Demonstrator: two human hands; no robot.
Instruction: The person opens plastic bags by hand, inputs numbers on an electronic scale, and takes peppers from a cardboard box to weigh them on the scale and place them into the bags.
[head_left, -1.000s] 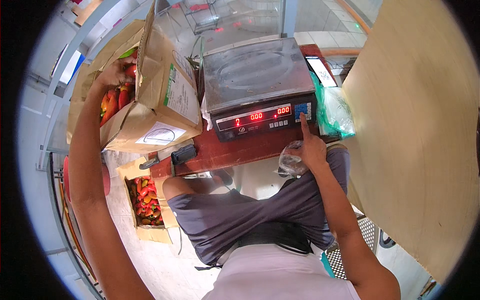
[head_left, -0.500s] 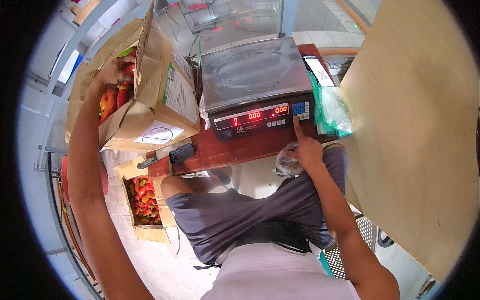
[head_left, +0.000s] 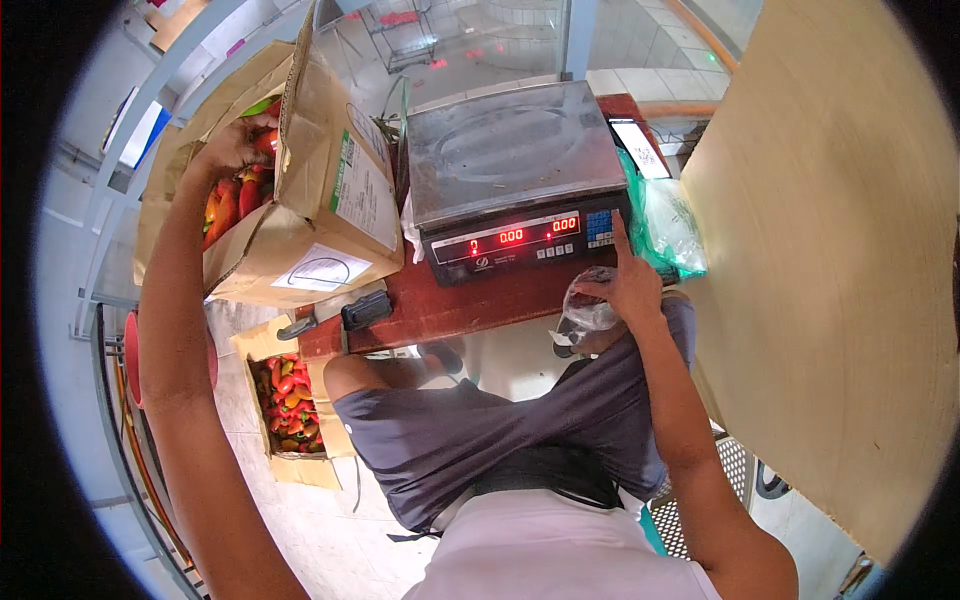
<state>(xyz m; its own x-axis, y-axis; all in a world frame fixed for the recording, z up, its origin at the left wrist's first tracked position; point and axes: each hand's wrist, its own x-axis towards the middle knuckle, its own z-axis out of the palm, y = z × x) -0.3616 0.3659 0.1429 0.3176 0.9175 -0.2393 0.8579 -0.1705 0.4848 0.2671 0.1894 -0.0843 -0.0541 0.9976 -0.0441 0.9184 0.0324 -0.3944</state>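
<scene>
My left hand [head_left: 232,145] is down inside a tall open cardboard box [head_left: 345,190] at the left, among red and orange peppers [head_left: 224,208]. Its fingers are mostly hidden, so any grip there does not show. My right hand [head_left: 636,290] is at the front right of a digital weighing scale [head_left: 515,150], index finger stretched to the right edge of the keypad [head_left: 599,228]. Thumb and other fingers hold a crumpled clear plastic bag [head_left: 592,312], which hangs below the table edge. Nothing lies on the metal weighing plate, and the display is lit red.
On the dark red table [head_left: 450,312] lie a knife [head_left: 325,312] and a black object [head_left: 366,310]. Green and clear plastic bags [head_left: 668,225] and a phone-like white rectangle [head_left: 638,148] are right of the scale. A lower box of peppers [head_left: 290,400] stands left; a wooden panel [head_left: 830,260] rises right.
My right index finger has moved from the keypad's lower left to its right edge, carrying the plastic bag slightly right. The left hand stays in the box with little visible change.
</scene>
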